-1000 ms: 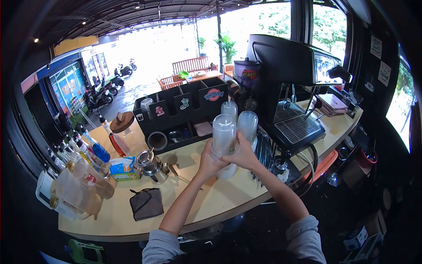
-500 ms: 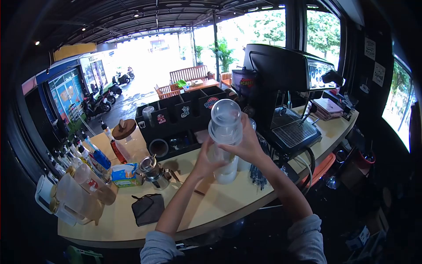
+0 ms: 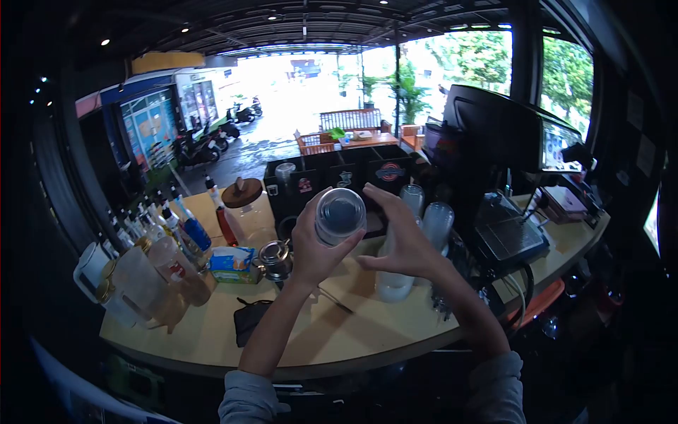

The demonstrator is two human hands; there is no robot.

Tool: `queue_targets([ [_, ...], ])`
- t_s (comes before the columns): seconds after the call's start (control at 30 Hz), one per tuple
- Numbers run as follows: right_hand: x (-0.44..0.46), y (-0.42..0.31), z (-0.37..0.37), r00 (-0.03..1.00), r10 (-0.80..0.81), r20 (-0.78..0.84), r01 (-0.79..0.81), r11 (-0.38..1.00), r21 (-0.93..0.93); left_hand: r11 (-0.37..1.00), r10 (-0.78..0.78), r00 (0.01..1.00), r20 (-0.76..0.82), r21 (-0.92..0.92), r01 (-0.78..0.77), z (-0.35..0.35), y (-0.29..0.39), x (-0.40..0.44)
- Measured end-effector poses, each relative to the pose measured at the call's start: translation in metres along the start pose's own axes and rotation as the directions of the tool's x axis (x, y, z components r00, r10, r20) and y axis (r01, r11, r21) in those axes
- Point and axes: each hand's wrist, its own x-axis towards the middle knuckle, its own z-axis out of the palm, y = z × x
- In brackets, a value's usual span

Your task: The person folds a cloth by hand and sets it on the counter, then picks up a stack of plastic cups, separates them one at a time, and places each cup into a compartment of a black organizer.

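A clear cup [image 3: 341,214] is clasped by the left hand [image 3: 312,247] above the worktop [image 3: 328,340], well inside its front edge, one round end toward the viewer; the right hand [image 3: 407,245] is spread beside.

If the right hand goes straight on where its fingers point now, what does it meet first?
The right hand would probably meet the clear cup in the left hand first, though the depth between them is unclear.

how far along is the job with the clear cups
Seemingly done: a clear cup is lifted off the counter. In hand: the left hand grips it; the right hand is open beside it. Left: probably setting it down; nested cups can't be ruled out.
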Motion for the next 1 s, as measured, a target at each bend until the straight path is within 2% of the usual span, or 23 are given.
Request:
queue_targets([
  [0.03,0.008,-0.007,-0.003,1.000,-0.018,0.007,0.018,1.000,0.018,0.998,-0.048,0.999,-0.004,0.049,0.048,-0.007,-0.005,-0.001],
  [0.07,0.016,-0.017,-0.006,1.000,0.025,0.010,-0.027,0.988,0.155,0.984,-0.022,1.000,-0.022,0.175,0.026,-0.012,-0.008,-0.003],
  [0.1,0.023,-0.023,-0.007,0.997,0.068,0.024,-0.072,0.955,0.289,0.980,-0.029,0.999,-0.041,0.196,0.037,-0.018,-0.006,-0.004],
  [0.13,0.031,-0.027,-0.001,1.000,-0.020,-0.016,0.024,0.963,0.267,0.941,0.073,0.997,-0.030,0.332,-0.059,-0.023,-0.002,-0.004],
  [0.17,0.037,-0.033,0.005,0.999,-0.041,-0.001,0.039,0.961,0.275,0.874,0.169,0.986,-0.003,0.462,-0.149,-0.028,0.000,-0.004],
  [0.23,0.046,-0.038,0.024,0.994,-0.102,0.029,0.100,0.992,0.079,0.865,0.179,0.984,-0.006,0.477,-0.155,-0.037,-0.004,-0.006],
  [0.37,0.071,-0.036,0.045,0.984,-0.160,0.080,0.149,0.981,0.126,0.833,0.089,0.996,-0.031,0.551,-0.057,-0.061,-0.012,-0.013],
  [0.43,0.091,-0.026,0.047,0.974,-0.228,-0.017,0.229,0.973,0.031,0.830,0.094,0.995,-0.019,0.553,-0.068,-0.077,-0.015,-0.008],
  [0.5,0.120,-0.016,0.047,0.988,-0.154,-0.016,0.154,0.988,0.018,0.844,0.042,0.999,0.006,0.535,-0.039,-0.097,-0.030,-0.001],
  [0.53,0.137,-0.005,0.050,0.982,-0.184,-0.047,0.181,0.982,-0.059,0.855,0.012,1.000,-0.003,0.519,-0.008,-0.105,-0.044,0.003],
  [0.63,0.190,0.028,0.070,0.973,-0.195,-0.121,0.180,0.976,-0.122,0.886,-0.042,0.999,0.011,0.462,0.032,-0.120,-0.075,0.022],
  [0.7,0.218,0.049,0.093,0.975,-0.184,-0.124,0.170,0.979,-0.116,0.856,-0.053,0.996,0.071,0.516,0.009,-0.127,-0.112,0.035],
  [0.73,0.231,0.054,0.103,0.978,-0.171,-0.120,0.159,0.982,-0.100,0.876,-0.126,0.985,0.121,0.479,0.054,-0.127,-0.124,0.042],
  [0.77,0.240,0.058,0.115,0.990,-0.119,-0.076,0.108,0.985,-0.135,0.818,-0.004,0.992,0.125,0.571,-0.069,-0.125,-0.135,0.046],
  [0.83,0.256,0.071,0.140,0.997,-0.054,-0.051,0.048,0.992,-0.114,0.818,-0.106,0.968,0.227,0.574,-0.045,-0.123,-0.155,0.056],
  [1.0,0.275,0.101,0.180,0.996,0.053,0.076,-0.039,0.983,-0.180,0.747,-0.115,0.944,0.309,0.653,-0.123,-0.112,-0.190,0.068],
])
